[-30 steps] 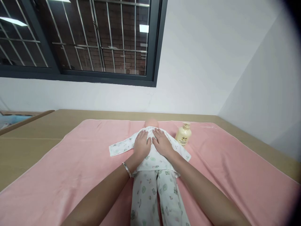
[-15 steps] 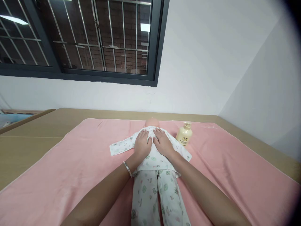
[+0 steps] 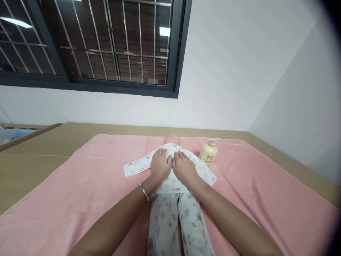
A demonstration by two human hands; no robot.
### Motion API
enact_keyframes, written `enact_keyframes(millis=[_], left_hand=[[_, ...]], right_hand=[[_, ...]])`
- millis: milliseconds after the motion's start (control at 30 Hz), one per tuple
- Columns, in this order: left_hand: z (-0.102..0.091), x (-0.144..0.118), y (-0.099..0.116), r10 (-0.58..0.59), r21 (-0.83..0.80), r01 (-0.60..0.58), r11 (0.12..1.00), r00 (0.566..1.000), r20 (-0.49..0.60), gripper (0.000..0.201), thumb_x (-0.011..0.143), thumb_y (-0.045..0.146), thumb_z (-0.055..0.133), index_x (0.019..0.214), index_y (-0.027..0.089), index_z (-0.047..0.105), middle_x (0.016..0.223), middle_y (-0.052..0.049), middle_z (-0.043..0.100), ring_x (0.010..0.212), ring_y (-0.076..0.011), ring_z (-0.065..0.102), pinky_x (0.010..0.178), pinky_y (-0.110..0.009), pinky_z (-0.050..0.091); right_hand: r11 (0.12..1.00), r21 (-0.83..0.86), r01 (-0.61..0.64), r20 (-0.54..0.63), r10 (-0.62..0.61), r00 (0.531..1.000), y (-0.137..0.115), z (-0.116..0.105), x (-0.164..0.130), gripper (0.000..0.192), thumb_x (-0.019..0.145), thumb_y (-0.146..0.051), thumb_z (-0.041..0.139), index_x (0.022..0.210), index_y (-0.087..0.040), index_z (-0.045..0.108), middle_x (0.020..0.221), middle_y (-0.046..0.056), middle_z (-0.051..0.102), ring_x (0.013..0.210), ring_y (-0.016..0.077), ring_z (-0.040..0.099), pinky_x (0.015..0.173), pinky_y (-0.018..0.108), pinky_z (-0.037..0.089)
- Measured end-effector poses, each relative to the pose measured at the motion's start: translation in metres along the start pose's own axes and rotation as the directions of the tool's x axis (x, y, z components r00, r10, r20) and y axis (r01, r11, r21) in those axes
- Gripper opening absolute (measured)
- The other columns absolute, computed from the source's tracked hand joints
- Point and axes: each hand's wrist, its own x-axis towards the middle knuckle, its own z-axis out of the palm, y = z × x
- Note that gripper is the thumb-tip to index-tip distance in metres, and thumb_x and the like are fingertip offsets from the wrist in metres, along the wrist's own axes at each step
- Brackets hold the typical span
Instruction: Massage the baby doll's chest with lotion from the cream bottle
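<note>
A baby doll [image 3: 172, 139] lies stretched out on a pink cloth, its bald head at the far end. It wears a white long-sleeved top [image 3: 173, 186] and matching trousers [image 3: 163, 224], both with small green and pink prints. On the left of the upper torso rests my left hand [image 3: 161, 165], open and flat, a bracelet [image 3: 144, 192] at its wrist. My right hand [image 3: 184, 167] lies on the right of the torso, fingers close together and a little bent, nothing visible in its grasp. The two thumbs almost meet at the middle of the top.
A pale yellow pump bottle [image 3: 209, 153] stands on the pink cloth [image 3: 101, 192], right of the doll's shoulder. Beneath the cloth is a wooden surface [image 3: 45, 142]. White wall [image 3: 218, 71] and a barred, dark-framed window [image 3: 117, 46] rise behind it.
My right hand has slid slightly down and left on the top, its fingers now more bent and nearer together. My left hand has barely shifted.
</note>
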Motion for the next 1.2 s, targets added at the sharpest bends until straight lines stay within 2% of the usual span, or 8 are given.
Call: enact_keyframes(millis=[133, 333, 500, 600, 767, 967, 1100, 1200], left_hand=[[0.004, 0.0, -0.002, 0.008, -0.014, -0.008, 1.0, 1.0, 0.014, 0.041, 0.091, 0.027, 0.041, 0.126, 0.011, 0.056, 0.135, -0.014, 0.057, 0.13, -0.0279, 0.047, 0.11, -0.045, 0.035], [0.003, 0.003, -0.003, 0.054, -0.002, -0.054, 0.999, 0.999, -0.006, 0.037, 0.091, 0.024, 0.04, 0.121, 0.013, 0.059, 0.13, -0.013, 0.06, 0.127, -0.0273, 0.049, 0.11, -0.044, 0.035], [-0.004, 0.003, 0.001, 0.105, 0.059, -0.105, 0.993, 0.994, 0.007, 0.024, 0.092, 0.021, 0.039, 0.097, 0.016, 0.062, 0.101, -0.011, 0.066, 0.101, -0.0259, 0.059, 0.092, -0.042, 0.046], [-0.009, 0.001, 0.005, 0.1, 0.115, -0.102, 0.988, 0.995, 0.017, 0.024, 0.093, 0.022, 0.038, 0.086, 0.017, 0.06, 0.087, -0.01, 0.063, 0.089, -0.0256, 0.059, 0.082, -0.041, 0.047], [-0.013, -0.003, 0.01, 0.098, 0.206, -0.101, 0.973, 0.995, 0.025, 0.026, 0.095, 0.024, 0.038, 0.081, 0.018, 0.059, 0.081, -0.01, 0.062, 0.082, -0.0255, 0.058, 0.074, -0.039, 0.045], [-0.012, -0.006, 0.011, 0.087, 0.29, -0.088, 0.953, 0.996, 0.015, 0.027, 0.095, 0.026, 0.038, 0.085, 0.016, 0.062, 0.084, -0.011, 0.064, 0.084, -0.0257, 0.059, 0.073, -0.038, 0.044], [-0.012, -0.006, 0.013, 0.038, 0.281, -0.044, 0.959, 0.999, 0.026, 0.027, 0.095, 0.027, 0.038, 0.088, 0.016, 0.062, 0.088, -0.011, 0.065, 0.087, -0.0261, 0.06, 0.074, -0.038, 0.044], [-0.014, -0.006, 0.015, 0.024, 0.263, -0.033, 0.964, 0.999, 0.038, 0.026, 0.094, 0.027, 0.039, 0.091, 0.016, 0.062, 0.091, -0.012, 0.065, 0.09, -0.0275, 0.06, 0.077, -0.04, 0.045]], right_hand=[[1.0, -0.007, 0.004, -0.004, -0.004, 1.0, -0.002, 0.0, -0.002, 0.045, 0.098, -0.027, 0.034, 0.134, -0.004, 0.05, 0.135, 0.022, 0.053, 0.13, 0.0296, 0.046, 0.107, 0.04, 0.035], [0.999, 0.014, 0.053, 0.014, -0.053, 0.998, -0.004, -0.003, -0.003, 0.043, 0.098, -0.024, 0.035, 0.133, -0.006, 0.052, 0.135, 0.021, 0.055, 0.13, 0.0282, 0.046, 0.111, 0.039, 0.03], [0.996, 0.073, 0.041, 0.004, -0.042, 0.999, 0.0, -0.001, 0.0, 0.039, 0.097, -0.023, 0.034, 0.127, -0.013, 0.058, 0.135, 0.015, 0.056, 0.131, 0.0261, 0.045, 0.111, 0.039, 0.031], [0.986, 0.165, 0.032, 0.011, -0.034, 0.999, 0.008, 0.002, 0.007, 0.041, 0.097, -0.025, 0.034, 0.131, -0.014, 0.055, 0.143, 0.011, 0.049, 0.137, 0.0253, 0.038, 0.112, 0.039, 0.03], [0.958, 0.283, 0.04, 0.029, -0.05, 0.998, 0.022, 0.005, 0.019, 0.045, 0.096, -0.032, 0.038, 0.137, -0.016, 0.05, 0.148, 0.009, 0.043, 0.139, 0.0249, 0.034, 0.112, 0.04, 0.029], [0.959, 0.275, 0.063, 0.0, -0.066, 0.998, 0.023, 0.01, 0.02, 0.045, 0.095, -0.029, 0.038, 0.137, -0.015, 0.048, 0.148, 0.011, 0.042, 0.14, 0.0256, 0.031, 0.112, 0.043, 0.027], [0.97, 0.238, 0.054, -0.052, -0.042, 0.998, 0.017, 0.01, 0.015, 0.041, 0.096, -0.027, 0.037, 0.131, -0.015, 0.052, 0.142, 0.011, 0.049, 0.136, 0.0254, 0.037, 0.11, 0.04, 0.03], [0.979, 0.204, 0.003, -0.087, 0.015, 0.996, 0.01, 0.005, 0.009, 0.033, 0.096, -0.025, 0.036, 0.117, -0.017, 0.06, 0.127, 0.011, 0.061, 0.125, 0.0244, 0.048, 0.102, 0.035, 0.038]])
